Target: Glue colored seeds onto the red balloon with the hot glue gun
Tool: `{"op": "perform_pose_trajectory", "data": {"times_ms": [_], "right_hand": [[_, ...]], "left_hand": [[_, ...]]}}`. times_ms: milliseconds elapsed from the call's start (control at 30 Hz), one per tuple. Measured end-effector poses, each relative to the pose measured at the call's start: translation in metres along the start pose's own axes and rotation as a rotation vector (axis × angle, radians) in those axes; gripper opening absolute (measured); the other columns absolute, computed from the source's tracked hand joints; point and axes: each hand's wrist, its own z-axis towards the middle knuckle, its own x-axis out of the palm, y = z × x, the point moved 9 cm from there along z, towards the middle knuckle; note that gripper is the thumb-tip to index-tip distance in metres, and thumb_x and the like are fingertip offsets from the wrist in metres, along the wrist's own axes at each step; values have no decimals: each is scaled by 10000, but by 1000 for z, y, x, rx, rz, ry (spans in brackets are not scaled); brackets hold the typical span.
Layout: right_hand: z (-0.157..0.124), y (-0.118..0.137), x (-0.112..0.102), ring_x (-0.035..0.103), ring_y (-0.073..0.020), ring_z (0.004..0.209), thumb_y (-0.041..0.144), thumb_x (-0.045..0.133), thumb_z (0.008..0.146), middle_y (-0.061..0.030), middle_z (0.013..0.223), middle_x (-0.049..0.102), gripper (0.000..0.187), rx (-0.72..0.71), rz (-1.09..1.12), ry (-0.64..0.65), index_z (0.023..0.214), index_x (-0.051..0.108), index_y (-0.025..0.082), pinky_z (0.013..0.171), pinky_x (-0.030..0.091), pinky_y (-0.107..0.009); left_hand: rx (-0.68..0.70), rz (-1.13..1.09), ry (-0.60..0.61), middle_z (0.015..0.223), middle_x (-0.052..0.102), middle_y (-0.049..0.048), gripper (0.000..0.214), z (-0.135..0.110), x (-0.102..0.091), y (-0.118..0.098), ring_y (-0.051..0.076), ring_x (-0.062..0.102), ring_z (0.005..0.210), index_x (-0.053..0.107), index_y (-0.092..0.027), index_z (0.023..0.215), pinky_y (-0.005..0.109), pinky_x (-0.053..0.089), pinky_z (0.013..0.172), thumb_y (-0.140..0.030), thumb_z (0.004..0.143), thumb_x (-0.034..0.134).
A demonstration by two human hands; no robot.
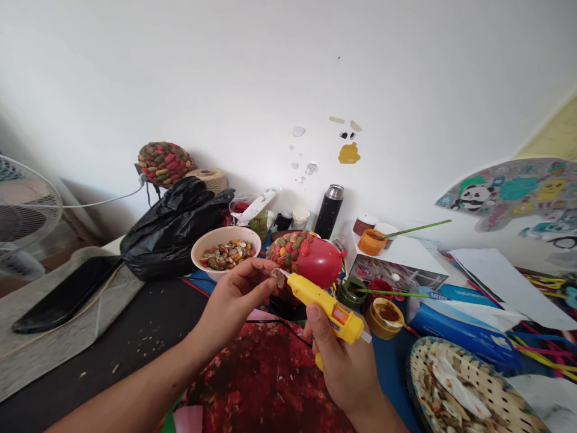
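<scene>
My left hand [237, 291] pinches a small peanut shell [278, 277] between thumb and fingertips, its hollow side partly showing. Wrapped round the handle of a yellow hot glue gun [313, 293] is my right hand [345, 370]. The gun's nozzle points left and meets the shell or lies very close to it. Just behind both hands rests a red balloon [322, 263], its left part covered with painted shells in red, green and yellow. A pale bowl [197, 257] of painted shells stands to the left, beyond my left hand.
A black plastic bag [166, 231] and a shell-covered ball [164, 163] are at the left back. Paint jars [385, 322] with brushes, a black flask [329, 213] and a blue tissue pack [460, 331] stand rightward. A woven basket [417, 355] holds shell scraps. Red-stained paper [265, 379] covers the front.
</scene>
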Motion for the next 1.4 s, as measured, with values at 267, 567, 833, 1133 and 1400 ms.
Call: {"op": "perform_pose_trajectory", "data": {"times_ms": [267,567,833,1133,1400], "right_hand": [[0,-1,2,507,-140,409,664,554,1119,41,470,502,635,6,9,13,649,611,242,441,387,-266],[0,-2,4,494,-147,400,659,539,1122,43,462,494,625,14,-22,26,650,596,255,426,372,-266],[-1,-1,4,501,-140,408,626,551,1130,43,469,502,623,-2,-22,30,638,593,246,438,378,-262],[0,-3,4,484,-138,389,637,542,1129,48,450,482,628,7,-21,31,638,588,248,427,368,-265],[0,-3,4,485,-138,400,617,568,1123,41,457,493,619,12,-8,36,629,597,246,424,374,-255]], "left_hand": [[2,-10,-12,818,772,26,423,1,-2,0,177,690,749,779,-192,1000,254,562,680,-485,785,995],[18,-10,-25,788,773,21,397,2,-2,-3,188,696,734,788,-203,977,281,581,704,-482,781,991],[23,7,-44,783,764,19,417,2,-3,-6,175,675,709,797,-200,969,277,581,697,-501,766,1000],[47,9,-48,795,772,28,401,2,-3,-8,177,674,708,809,-201,957,285,589,704,-506,777,995],[30,-27,-64,828,780,18,394,1,-5,-7,171,680,740,815,-211,963,280,608,734,-484,761,1016]]}}
